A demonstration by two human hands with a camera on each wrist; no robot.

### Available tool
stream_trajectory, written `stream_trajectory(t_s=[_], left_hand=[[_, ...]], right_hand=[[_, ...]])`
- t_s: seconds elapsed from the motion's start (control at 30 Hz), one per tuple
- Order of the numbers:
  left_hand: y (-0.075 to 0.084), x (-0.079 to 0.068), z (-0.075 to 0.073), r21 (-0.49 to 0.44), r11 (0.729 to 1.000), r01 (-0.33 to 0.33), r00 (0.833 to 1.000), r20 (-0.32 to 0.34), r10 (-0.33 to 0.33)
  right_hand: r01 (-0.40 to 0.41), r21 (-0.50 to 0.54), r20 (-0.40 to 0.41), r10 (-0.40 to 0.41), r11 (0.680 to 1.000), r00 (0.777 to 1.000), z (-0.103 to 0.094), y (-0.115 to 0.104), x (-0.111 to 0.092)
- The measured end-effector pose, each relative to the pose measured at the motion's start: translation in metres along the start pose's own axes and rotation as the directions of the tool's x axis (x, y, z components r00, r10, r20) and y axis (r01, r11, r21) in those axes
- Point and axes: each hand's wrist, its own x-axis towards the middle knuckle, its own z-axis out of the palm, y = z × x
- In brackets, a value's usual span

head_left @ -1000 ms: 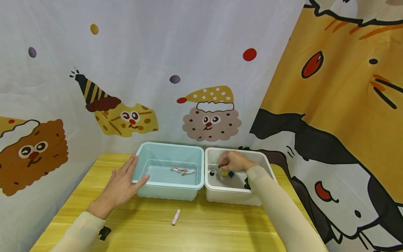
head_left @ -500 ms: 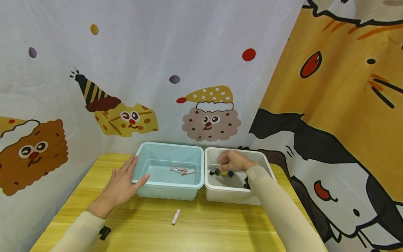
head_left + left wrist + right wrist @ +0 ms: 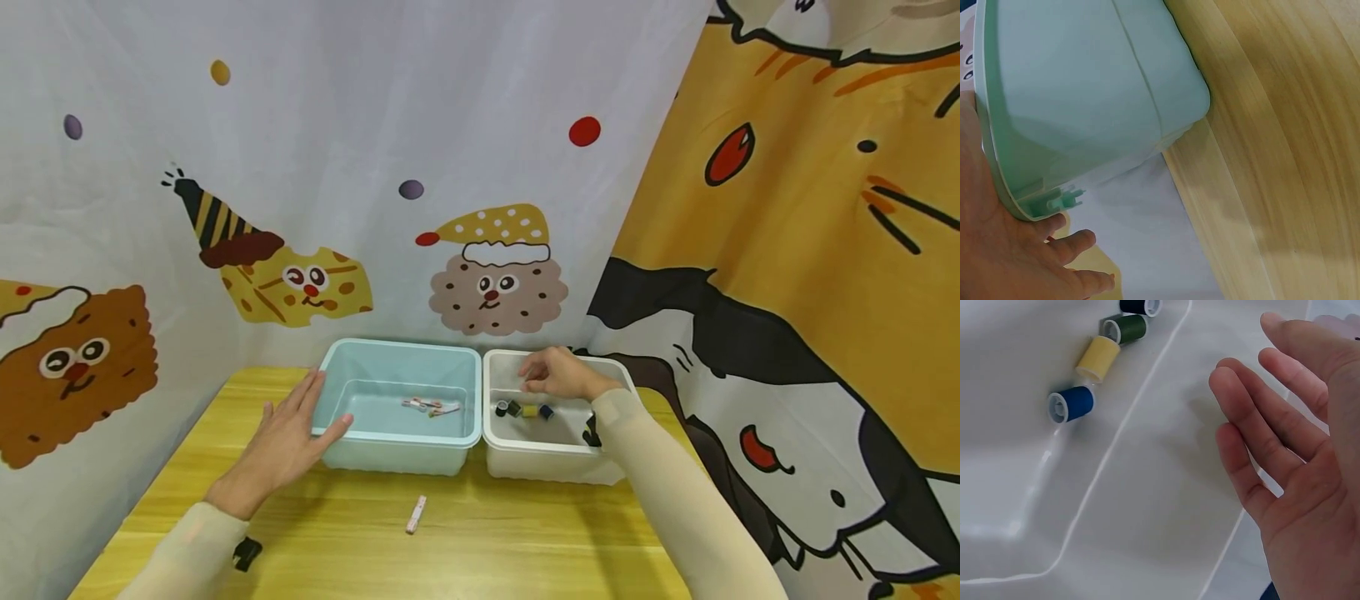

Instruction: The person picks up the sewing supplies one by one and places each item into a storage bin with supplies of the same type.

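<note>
My left hand (image 3: 281, 446) rests against the left rim of a light blue bin (image 3: 397, 438), thumb over the front edge; in the left wrist view its fingers reach past the rim. Inside that bin lie a few small pinkish-white items (image 3: 429, 405). My right hand (image 3: 558, 373) hovers over a white bin (image 3: 551, 448) with nothing between its loosely bent fingers. Below it, a row of thread spools lies on the bin's floor: a dark one (image 3: 1141, 306), a green spool (image 3: 1125, 329), a yellow spool (image 3: 1098, 359) and a blue spool (image 3: 1071, 404).
A black item (image 3: 591, 432) lies at the white bin's right, partly behind the sleeve. On the wooden table (image 3: 480, 542) are a small pinkish-white strip (image 3: 416, 514) and a black object (image 3: 246, 553) by the left sleeve. A printed curtain (image 3: 337, 125) hangs right behind the bins.
My right hand has let go of the green spool, which now lies between the dark and yellow ones, and has risen slightly. The left hand stays at the blue bin's rim.
</note>
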Motion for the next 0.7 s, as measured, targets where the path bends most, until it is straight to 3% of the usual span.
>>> stream_trajectory(t_s=[0.7], left_hand=[[0.000, 0.000, 0.000, -0.003, 1.000, -0.011, 1.000, -0.010, 0.011]], right_hand=[[0.026, 0.039, -0.083, -0.022, 0.999, 0.996, -0.029, -0.019, -0.013]])
